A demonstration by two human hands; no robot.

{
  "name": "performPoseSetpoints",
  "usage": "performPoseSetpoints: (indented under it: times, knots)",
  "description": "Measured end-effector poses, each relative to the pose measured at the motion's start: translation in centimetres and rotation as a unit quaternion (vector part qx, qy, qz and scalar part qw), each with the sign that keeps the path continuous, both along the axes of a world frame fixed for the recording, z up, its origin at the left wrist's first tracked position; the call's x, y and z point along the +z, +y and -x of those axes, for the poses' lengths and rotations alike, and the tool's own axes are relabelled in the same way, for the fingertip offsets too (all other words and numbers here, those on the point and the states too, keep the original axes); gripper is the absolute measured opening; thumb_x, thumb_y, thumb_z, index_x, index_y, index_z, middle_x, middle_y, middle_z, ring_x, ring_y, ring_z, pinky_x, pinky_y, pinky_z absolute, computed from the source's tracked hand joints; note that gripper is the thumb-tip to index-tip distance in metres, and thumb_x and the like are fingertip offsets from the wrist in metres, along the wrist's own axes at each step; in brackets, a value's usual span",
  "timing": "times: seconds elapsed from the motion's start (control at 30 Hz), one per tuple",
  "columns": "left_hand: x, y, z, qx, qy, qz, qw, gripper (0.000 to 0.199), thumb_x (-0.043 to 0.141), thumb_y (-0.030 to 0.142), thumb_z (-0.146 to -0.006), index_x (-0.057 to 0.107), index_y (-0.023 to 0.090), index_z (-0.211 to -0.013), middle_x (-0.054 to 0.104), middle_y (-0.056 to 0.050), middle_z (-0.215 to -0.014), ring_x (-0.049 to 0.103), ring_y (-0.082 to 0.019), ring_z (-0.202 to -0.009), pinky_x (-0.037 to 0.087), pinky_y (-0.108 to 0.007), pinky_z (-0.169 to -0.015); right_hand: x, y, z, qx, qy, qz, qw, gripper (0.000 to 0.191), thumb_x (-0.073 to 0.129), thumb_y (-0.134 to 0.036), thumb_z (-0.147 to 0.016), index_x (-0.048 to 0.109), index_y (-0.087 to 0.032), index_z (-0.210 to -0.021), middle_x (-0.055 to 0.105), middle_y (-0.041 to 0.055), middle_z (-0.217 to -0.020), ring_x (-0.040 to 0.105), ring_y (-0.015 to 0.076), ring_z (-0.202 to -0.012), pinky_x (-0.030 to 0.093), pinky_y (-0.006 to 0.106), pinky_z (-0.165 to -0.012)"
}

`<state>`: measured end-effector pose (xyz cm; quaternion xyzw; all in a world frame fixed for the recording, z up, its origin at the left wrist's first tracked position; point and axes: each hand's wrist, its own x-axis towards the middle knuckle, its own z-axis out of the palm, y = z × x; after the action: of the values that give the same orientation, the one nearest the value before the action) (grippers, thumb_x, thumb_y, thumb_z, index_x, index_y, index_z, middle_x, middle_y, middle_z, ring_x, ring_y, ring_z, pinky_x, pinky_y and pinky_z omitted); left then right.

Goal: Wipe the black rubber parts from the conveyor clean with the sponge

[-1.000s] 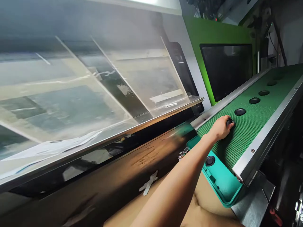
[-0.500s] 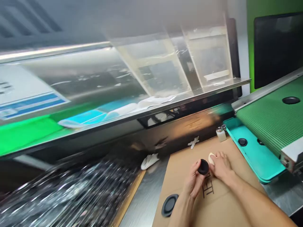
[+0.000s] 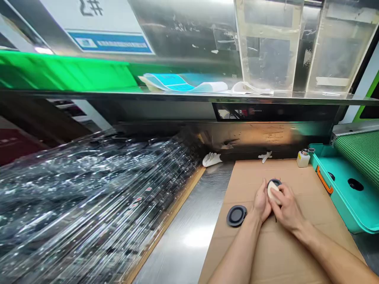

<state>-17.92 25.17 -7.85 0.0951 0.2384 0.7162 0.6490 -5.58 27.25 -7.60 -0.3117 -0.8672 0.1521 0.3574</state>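
My left hand (image 3: 261, 200) is closed round a small round black part (image 3: 277, 182), held just above the cardboard sheet (image 3: 257, 252). In my right hand (image 3: 286, 205) is a pale cream pad (image 3: 271, 191), its kind not certain, pressed against the face of the black part and covering most of it. A second round black part (image 3: 236, 215), dished with a raised rim, lies flat on the cardboard left of my hands.
At right, a teal tray (image 3: 340, 205) holds round black parts below a green conveyor belt (image 3: 363, 148). A small bottle (image 3: 303, 158) stands at the back of the cardboard. Plastic-wrapped stock (image 3: 118, 205) fills the left; a metal shelf (image 3: 189, 97) runs overhead.
My right hand has brought the pale pad onto the black part, which was beside it before. The view has turned left and levelled, and the tray shows further right.
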Motion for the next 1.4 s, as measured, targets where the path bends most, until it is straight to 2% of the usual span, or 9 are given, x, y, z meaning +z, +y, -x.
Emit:
performPoseSetpoints:
  times: [0.17,0.3,0.47,0.53,0.7,0.83,1.03,1.23,1.4]
  knots:
    - [-0.3,0.4,0.1,0.028,-0.006,0.020,0.999,0.030,0.044,0.030,-0.100,0.068,0.013,-0.105,0.071,-0.013,-0.115,0.066,-0.021,-0.111,0.051,-0.036,-0.104,0.7,0.0,1.3,-0.102,-0.062,-0.013,0.993,0.037,0.043,-0.032,-0.099,0.066,-0.023,-0.127,0.059,0.0132,-0.114,0.050,0.0265,-0.101,0.046,0.039,-0.089]
    - [-0.6,0.6,0.0,0.033,-0.006,0.029,0.999,0.027,0.047,0.028,-0.099,0.069,0.013,-0.105,0.072,-0.013,-0.112,0.067,-0.022,-0.110,0.052,-0.035,-0.102,0.6,0.4,1.5,-0.064,-0.092,-0.024,0.993,0.038,0.042,-0.032,-0.100,0.063,-0.025,-0.131,0.058,0.0129,-0.119,0.051,0.0256,-0.101,0.046,0.037,-0.088]
    - [-0.9,0.7,0.1,0.048,0.030,0.030,0.998,0.026,0.051,0.029,-0.098,0.069,0.011,-0.107,0.072,-0.015,-0.111,0.068,-0.023,-0.108,0.053,-0.038,-0.101,0.1,-0.1,1.5,-0.081,-0.116,-0.020,0.990,0.040,0.042,-0.030,-0.099,0.061,-0.024,-0.134,0.059,0.0137,-0.116,0.051,0.0261,-0.101,0.046,0.036,-0.087]
    - [-0.8,0.6,0.1,0.049,0.042,0.028,0.998,0.026,0.052,0.029,-0.097,0.068,0.011,-0.105,0.072,-0.016,-0.111,0.068,-0.024,-0.108,0.054,-0.039,-0.100,-0.2,0.7,1.1,-0.054,-0.116,-0.028,0.991,0.040,0.043,-0.032,-0.099,0.061,-0.025,-0.134,0.058,0.0132,-0.120,0.051,0.0257,-0.103,0.046,0.037,-0.090]
    - [-0.2,0.2,0.1,0.064,0.060,0.024,0.996,0.024,0.052,0.030,-0.098,0.066,0.013,-0.105,0.071,-0.016,-0.114,0.069,-0.026,-0.107,0.057,-0.046,-0.094,-0.5,5.2,-1.4,-0.133,-0.005,0.019,0.991,0.040,0.051,-0.036,-0.094,0.063,-0.018,-0.128,0.061,0.0137,-0.113,0.055,0.0267,-0.108,0.047,0.041,-0.097]
    - [-0.2,0.3,0.3,0.045,0.051,0.033,0.997,0.029,0.046,0.032,-0.100,0.066,0.012,-0.102,0.071,-0.018,-0.112,0.069,-0.026,-0.106,0.058,-0.044,-0.090,-0.2,5.9,-2.5,-0.099,0.076,0.060,0.990,0.050,0.061,-0.042,-0.087,0.056,-0.020,-0.132,0.062,0.0126,-0.120,0.059,0.0257,-0.109,0.048,0.041,-0.097]
    - [-0.2,0.3,0.3,0.042,0.038,0.045,0.997,0.025,0.048,0.029,-0.099,0.066,0.012,-0.105,0.071,-0.016,-0.114,0.067,-0.023,-0.111,0.055,-0.038,-0.098,0.9,3.3,-2.4,0.037,-0.043,0.170,0.984,0.050,0.070,-0.033,-0.078,0.062,-0.024,-0.126,0.070,0.0054,-0.114,0.066,0.0212,-0.099,0.051,0.031,-0.084]
    - [-0.4,0.2,-0.3,0.036,0.062,0.016,0.997,0.024,0.054,0.030,-0.096,0.067,0.013,-0.108,0.070,-0.014,-0.117,0.065,-0.024,-0.115,0.051,-0.038,-0.104,0.6,2.9,-0.9,-0.008,0.071,0.198,0.978,0.030,0.057,-0.040,-0.091,0.071,-0.025,-0.113,0.075,0.0039,-0.110,0.069,0.0196,-0.100,0.051,0.030,-0.089]
    - [-0.5,0.2,-0.4,0.033,0.069,0.026,0.997,0.023,0.059,0.031,-0.093,0.069,0.012,-0.101,0.071,-0.015,-0.112,0.066,-0.027,-0.113,0.050,-0.042,-0.105,0.2,3.5,0.0,0.055,0.088,0.259,0.960,0.029,0.060,-0.039,-0.088,0.074,-0.020,-0.105,0.076,0.0033,-0.098,0.069,0.0177,-0.086,0.053,0.027,-0.079]
